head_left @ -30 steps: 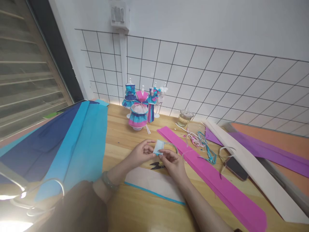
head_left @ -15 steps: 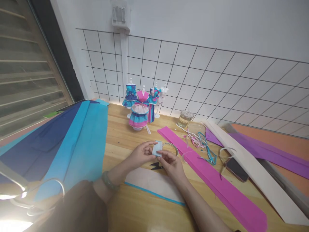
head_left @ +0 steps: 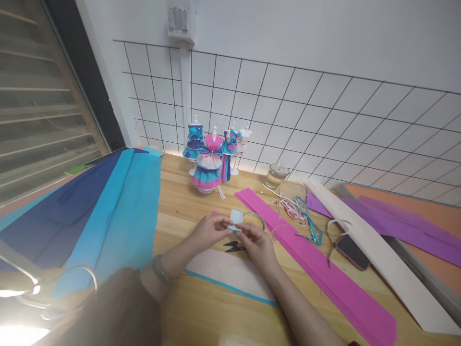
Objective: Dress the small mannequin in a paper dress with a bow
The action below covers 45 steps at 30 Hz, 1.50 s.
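Over the wooden table (head_left: 180,202), my left hand (head_left: 210,229) and my right hand (head_left: 256,241) pinch a small light blue folded piece of paper (head_left: 236,218) between their fingertips. A roll of tape (head_left: 256,218) lies on the table just behind the paper. Small black snips (head_left: 234,247) lie under my hands, beside a pale sheet with a blue edge (head_left: 230,273). A green bangle (head_left: 161,271) sits on my left wrist.
Several tiny mannequins in paper dresses (head_left: 208,163) stand at the back by the wire grid wall. Blue crepe sheets (head_left: 90,216) cover the left. A long pink strip (head_left: 324,274), ribbon scraps (head_left: 300,211), a phone (head_left: 352,251), a jar (head_left: 276,175), white, purple and orange sheets lie to the right.
My fingers have closed in on the light blue paper, which now looks smaller and more folded. The hands stay in the same spot.
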Motion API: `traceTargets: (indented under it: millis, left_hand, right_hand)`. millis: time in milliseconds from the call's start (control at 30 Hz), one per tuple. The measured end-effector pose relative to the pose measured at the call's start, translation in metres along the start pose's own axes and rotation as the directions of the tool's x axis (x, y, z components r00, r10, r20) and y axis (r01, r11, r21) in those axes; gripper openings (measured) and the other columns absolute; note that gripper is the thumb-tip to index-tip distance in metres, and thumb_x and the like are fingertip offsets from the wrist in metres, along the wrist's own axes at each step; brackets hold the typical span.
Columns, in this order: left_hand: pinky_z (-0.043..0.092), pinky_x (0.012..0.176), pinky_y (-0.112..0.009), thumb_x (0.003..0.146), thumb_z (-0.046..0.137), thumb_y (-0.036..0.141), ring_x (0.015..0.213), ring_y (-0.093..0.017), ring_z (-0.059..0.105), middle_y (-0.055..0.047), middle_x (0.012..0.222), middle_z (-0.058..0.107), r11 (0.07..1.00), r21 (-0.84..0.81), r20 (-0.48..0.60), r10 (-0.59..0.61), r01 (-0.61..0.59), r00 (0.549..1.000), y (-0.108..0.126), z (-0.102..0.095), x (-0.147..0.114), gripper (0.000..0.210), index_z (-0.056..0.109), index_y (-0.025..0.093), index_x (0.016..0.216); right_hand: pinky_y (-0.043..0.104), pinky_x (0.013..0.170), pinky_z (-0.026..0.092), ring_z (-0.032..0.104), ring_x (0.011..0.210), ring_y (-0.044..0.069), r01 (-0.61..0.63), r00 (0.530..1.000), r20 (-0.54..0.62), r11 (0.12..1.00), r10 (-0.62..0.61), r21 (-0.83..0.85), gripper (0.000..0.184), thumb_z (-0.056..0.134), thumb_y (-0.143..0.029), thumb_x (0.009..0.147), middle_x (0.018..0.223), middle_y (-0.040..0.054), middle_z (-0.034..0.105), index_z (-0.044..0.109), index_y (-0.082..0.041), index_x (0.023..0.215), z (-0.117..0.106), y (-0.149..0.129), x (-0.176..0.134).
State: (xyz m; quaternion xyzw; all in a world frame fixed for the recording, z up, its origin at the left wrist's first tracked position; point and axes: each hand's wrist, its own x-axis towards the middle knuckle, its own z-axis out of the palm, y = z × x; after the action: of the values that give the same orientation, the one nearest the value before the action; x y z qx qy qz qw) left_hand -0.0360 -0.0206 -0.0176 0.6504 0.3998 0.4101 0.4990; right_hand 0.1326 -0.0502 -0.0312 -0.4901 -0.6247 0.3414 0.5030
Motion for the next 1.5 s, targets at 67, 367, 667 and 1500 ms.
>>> traceTargets:
  millis: [67,367,667,1500]
  left_hand:
    - [0.046,0.065,-0.024,0.068,0.067,0.029,0.068,-0.013,0.058,-0.004,0.073,0.065,1.000,-0.005,-0.009,-0.014,0.014,1.000,0.000,0.001,0.000,0.023,0.068,0.012,0.083]
    - [0.049,0.070,-0.026,0.067,0.069,0.027,0.073,-0.016,0.063,-0.007,0.077,0.069,0.999,-0.032,-0.032,-0.008,0.007,0.999,0.002,0.001,0.000,0.020,0.072,0.012,0.079]
    - [0.050,0.068,-0.024,0.068,0.068,0.025,0.072,-0.015,0.063,-0.006,0.076,0.069,0.998,0.015,-0.042,0.060,-0.059,0.997,0.001,0.001,0.001,0.014,0.071,0.013,0.074]
    - [0.049,0.069,-0.025,0.063,0.072,0.029,0.071,-0.015,0.063,-0.006,0.074,0.070,0.994,-0.095,-0.074,-0.061,0.054,0.995,0.000,0.001,0.002,0.019,0.068,0.012,0.070]
  right_hand:
    - [0.030,0.063,0.051,0.061,0.074,0.019,0.037,0.999,0.000,0.999,-0.037,-0.015,0.022,0.064,-0.036,0.075,0.084,0.0075,0.067,0.073,-0.022,0.089,-0.001,-0.001,0.000]
    - [0.033,0.069,0.049,0.062,0.079,0.020,0.135,0.990,0.046,0.987,-0.131,-0.089,0.019,0.059,-0.029,0.081,0.081,0.0064,0.067,0.073,-0.026,0.092,-0.004,-0.003,0.001]
    - [0.032,0.063,0.051,0.061,0.073,0.019,0.125,0.990,0.073,0.987,-0.118,-0.097,0.020,0.056,-0.031,0.083,0.084,0.0074,0.064,0.073,-0.025,0.092,-0.005,-0.005,-0.001]
    - [0.028,0.063,0.049,0.063,0.065,0.017,-0.220,0.974,0.001,0.950,0.226,0.221,0.025,0.072,-0.040,0.067,0.070,0.0059,0.070,0.070,-0.016,0.074,0.001,-0.012,0.000]
